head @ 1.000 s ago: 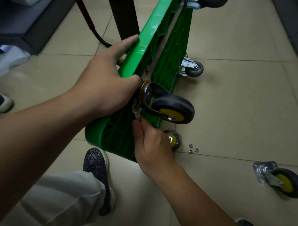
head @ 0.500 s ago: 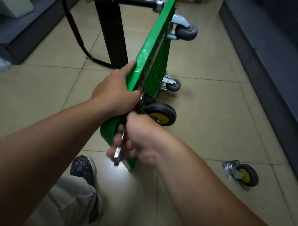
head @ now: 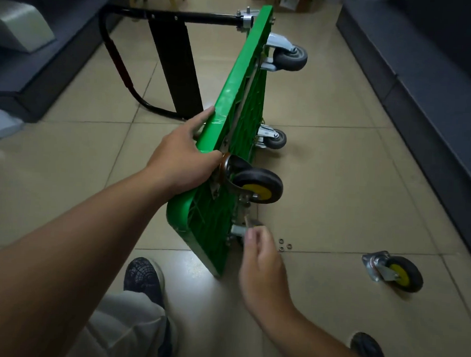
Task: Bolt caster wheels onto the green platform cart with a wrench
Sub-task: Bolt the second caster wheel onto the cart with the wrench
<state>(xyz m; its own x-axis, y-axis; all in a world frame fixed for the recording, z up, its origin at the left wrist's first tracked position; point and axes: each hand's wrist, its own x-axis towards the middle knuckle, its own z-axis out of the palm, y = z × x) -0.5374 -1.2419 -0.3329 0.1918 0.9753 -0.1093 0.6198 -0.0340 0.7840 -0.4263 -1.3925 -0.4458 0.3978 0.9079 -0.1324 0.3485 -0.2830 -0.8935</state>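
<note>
The green platform cart (head: 232, 102) stands on its long edge on the tiled floor, underside facing right. My left hand (head: 182, 157) grips its upper rim, thumb beside the mounting plate of a black caster with a yellow hub (head: 257, 186). Lower down, my right hand (head: 260, 257) holds a small metal wrench (head: 250, 222) at the lower near corner of the underside, by another caster's plate (head: 239, 229). Two grey casters (head: 289, 56) (head: 274, 138) sit on the far end. A loose yellow-hub caster (head: 393, 273) lies on the floor at right.
Three small nuts or washers (head: 284, 244) lie on the tile next to my right hand. The cart's black folding handle (head: 182, 15) sticks out to the left. A black post (head: 177, 70) stands behind it. Dark low platforms line both sides. My shoes (head: 143, 279) are below.
My right hand swung the wrench from the cart's near left edge round to the lower right corner of the underside. The view pulled back and up. My left hand kept its grip.
</note>
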